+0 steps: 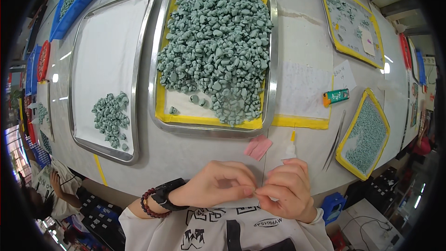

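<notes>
Straight ahead of your hands, past the clutter, you've got a big metal tray [209, 131] heaped with grey-green pieces [218, 42], and off to its left a second metal tray [109, 42] with just a small pile [111, 116] at the near end. Over on the right there's a sheet of paper [304, 88], a green-and-orange lighter [336, 97], some tweezers [335, 139] and a yellow-edged tray [351, 168] full of smaller bits. What's actually in the way is a pink cloth [258, 147] and a white bottle [290, 151], both lying between you and that big tray. The bottle's just beyond your right fingers, lower end hidden behind them, long axis running away from you, yellow neck and thin tip pointing off to the far side. As for grip, your left hand [218, 183] and right hand [290, 190] have thumb and finger pinched together, tips meeting near your chest; honestly can't tell what, if anything, is between them, so no clue which way it points.
</notes>
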A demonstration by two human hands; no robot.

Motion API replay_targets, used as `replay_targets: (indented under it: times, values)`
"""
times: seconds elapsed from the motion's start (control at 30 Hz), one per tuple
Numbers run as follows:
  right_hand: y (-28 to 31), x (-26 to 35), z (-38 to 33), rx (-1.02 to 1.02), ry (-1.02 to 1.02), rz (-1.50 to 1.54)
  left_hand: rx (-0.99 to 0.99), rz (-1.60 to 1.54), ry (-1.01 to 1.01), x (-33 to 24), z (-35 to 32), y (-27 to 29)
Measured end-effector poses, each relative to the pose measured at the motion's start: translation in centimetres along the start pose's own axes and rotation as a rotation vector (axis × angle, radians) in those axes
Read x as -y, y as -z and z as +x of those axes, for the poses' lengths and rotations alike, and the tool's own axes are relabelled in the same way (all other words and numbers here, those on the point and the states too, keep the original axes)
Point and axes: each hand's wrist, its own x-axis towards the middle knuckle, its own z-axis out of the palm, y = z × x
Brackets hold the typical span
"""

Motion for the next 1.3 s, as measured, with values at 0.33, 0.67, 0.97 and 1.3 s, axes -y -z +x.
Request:
replay_targets:
  times: [0.33,0.67,0.97,1.3]
  values:
    - [-0.3,0.2,0.1,-0.039,-0.088,0.021,-0.085,0.161,-0.126,0.0,-0.1,-0.1]
    - [0.9,0.4,-0.1,-0.011,-0.232,0.23,-0.143,-0.154,-0.027,-0.8,0.1,-0.7]
    - [0.8,0.7,0.5,0.106,-0.338,0.292,-0.099,0.035,-0.061,-0.1,-0.1,-0.3]
    - [0.5,0.8,0.5,0.089,-0.325,0.243,-0.183,0.203,-0.192,-0.2,-0.2,-0.8]
